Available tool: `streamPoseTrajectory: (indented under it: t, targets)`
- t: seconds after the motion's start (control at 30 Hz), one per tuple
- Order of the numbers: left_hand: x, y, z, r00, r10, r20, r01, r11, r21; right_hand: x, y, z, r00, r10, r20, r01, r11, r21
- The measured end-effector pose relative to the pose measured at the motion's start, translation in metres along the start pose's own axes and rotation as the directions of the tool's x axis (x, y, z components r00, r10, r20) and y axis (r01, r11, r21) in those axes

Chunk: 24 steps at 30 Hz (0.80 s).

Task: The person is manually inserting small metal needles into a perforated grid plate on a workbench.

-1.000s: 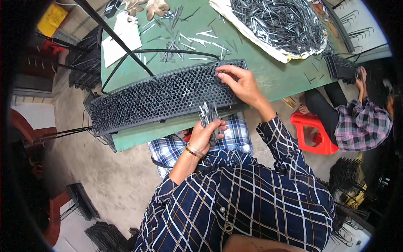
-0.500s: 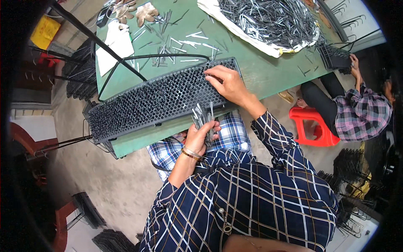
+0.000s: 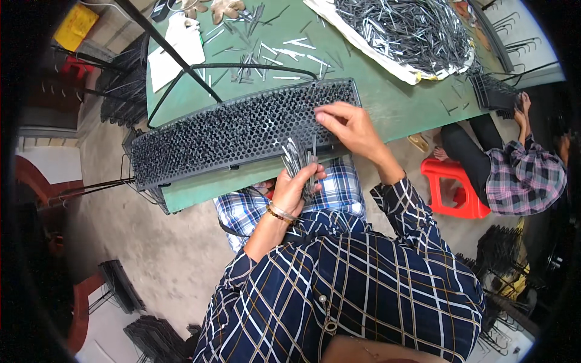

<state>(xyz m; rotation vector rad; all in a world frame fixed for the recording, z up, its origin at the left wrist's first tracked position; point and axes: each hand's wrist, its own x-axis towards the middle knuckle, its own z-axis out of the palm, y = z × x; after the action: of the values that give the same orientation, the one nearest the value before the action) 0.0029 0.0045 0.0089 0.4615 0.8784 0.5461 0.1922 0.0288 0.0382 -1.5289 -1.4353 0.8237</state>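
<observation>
Strips (image 3: pixel 294 155) sat clamped in left hand (image 3: pixel 292 190), near panel's (image 3: pixel 212 140) lower edge. Right hand (image 3: pixel 354 129) arched at panel's right end, fingers curled, thumb near forefinger; any pinch, couldn't tell. Panel lay along counter's (image 3: pixel 396 109) near edge.

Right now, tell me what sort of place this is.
Probably a small workshop for handwork: a white sack full of loose dark strips lies on the green table, a black panel full of holes sits near its edge, and a co-worker at the right handles another dark piece.
</observation>
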Motion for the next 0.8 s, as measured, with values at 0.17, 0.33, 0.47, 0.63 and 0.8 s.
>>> streamPoseTrajectory:
  t: [0.17, 0.33, 0.47, 0.63, 0.8]
  targets:
    - [0.001, 0.001, 0.006, 0.999, 0.041, 0.029, -0.041, 0.999, 0.025, -0.023, 0.006, 0.005, 0.961, 0.221, 0.164, -0.252, 0.947, 0.2]
    - [0.0, -0.001, 0.006, 0.996, 0.072, 0.051, -0.075, 0.996, 0.057, -0.029, 0.001, 0.01, 0.916, 0.323, 0.237, -0.396, 0.82, 0.413]
    - [-0.002, 0.0, 0.01, 0.997, 0.061, 0.056, -0.067, 0.992, 0.109, -0.031, -0.001, 0.007, 0.9, 0.37, 0.232, -0.435, 0.808, 0.398]
    - [0.003, 0.001, 0.007, 0.999, -0.025, 0.04, 0.024, 0.999, 0.026, -0.016, 0.01, 0.0, 0.977, 0.188, -0.099, -0.142, 0.925, 0.351]
    - [0.014, 0.0, 0.007, 0.995, -0.075, 0.062, 0.076, 0.997, -0.03, 0.011, 0.014, 0.006, 0.923, -0.064, -0.38, 0.111, 0.989, 0.101]
